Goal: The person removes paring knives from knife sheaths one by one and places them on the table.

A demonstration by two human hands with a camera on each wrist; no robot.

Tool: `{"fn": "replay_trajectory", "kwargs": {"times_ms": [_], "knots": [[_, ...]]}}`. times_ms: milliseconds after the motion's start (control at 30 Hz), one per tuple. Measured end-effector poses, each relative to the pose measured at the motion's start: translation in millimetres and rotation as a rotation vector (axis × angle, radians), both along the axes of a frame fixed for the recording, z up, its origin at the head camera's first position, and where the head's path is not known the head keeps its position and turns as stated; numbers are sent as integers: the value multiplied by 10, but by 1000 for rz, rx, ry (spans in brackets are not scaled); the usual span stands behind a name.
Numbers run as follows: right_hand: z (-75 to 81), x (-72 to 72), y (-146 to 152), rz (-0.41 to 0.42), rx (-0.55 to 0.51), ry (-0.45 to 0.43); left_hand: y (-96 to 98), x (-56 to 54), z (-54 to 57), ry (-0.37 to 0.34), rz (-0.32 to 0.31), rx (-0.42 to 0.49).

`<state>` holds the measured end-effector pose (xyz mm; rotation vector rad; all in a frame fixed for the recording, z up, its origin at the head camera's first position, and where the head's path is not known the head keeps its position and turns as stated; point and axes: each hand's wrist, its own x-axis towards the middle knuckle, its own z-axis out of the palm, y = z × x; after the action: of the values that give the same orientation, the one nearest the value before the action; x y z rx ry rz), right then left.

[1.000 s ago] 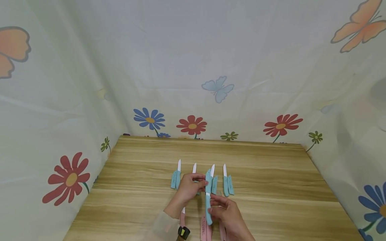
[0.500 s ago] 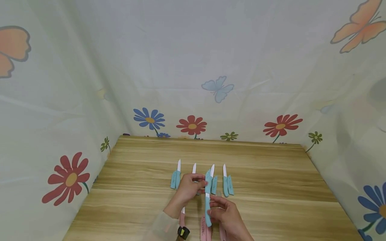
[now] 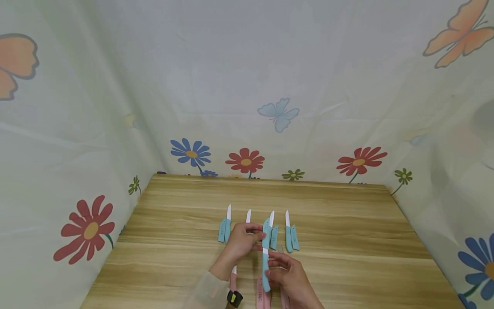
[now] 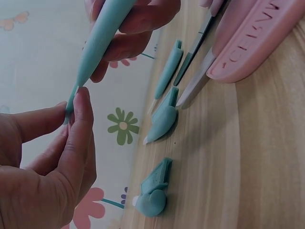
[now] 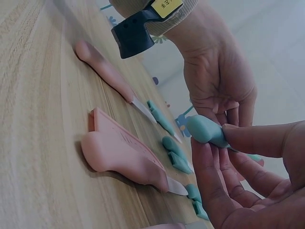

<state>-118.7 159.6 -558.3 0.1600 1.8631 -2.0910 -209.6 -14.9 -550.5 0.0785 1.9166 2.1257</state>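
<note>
In the head view my left hand [image 3: 240, 241] pinches a teal blade sheath [image 3: 266, 231] between thumb and fingers, above the table. My right hand [image 3: 290, 274] grips the teal handle of a small paring knife [image 3: 265, 274], in line below the sheath. A short bright stretch of blade shows between handle and sheath; whatever lies inside the sheath is hidden. Seen from the left wrist, the left thumb and fingertips pinch the thin sheath [image 4: 69, 107] edge-on. In the right wrist view, the right thumb and fingers hold the rounded handle [image 5: 205, 130].
A row of teal knives, such as the left one [image 3: 228, 227] and the right one [image 3: 288, 238], lies behind the hands, with teal sheaths [image 3: 295, 237] beside them. Nearer are pink knives [image 5: 121, 157] and a pink sheath [image 3: 260, 294] on the wooden table [image 3: 355, 240]. Patterned curtains surround it.
The right hand and knife handle have shifted very slightly toward the person, and a bit more blade shows below the sheath. The left hand stays nearly still.
</note>
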Motion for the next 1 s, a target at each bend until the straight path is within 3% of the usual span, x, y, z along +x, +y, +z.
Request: {"fn": "replay_trajectory", "kwargs": {"times_ms": [1000], "knots": [[-1, 64, 17, 59, 5, -54, -38, -20, 21, -9, 18, -20]]}}
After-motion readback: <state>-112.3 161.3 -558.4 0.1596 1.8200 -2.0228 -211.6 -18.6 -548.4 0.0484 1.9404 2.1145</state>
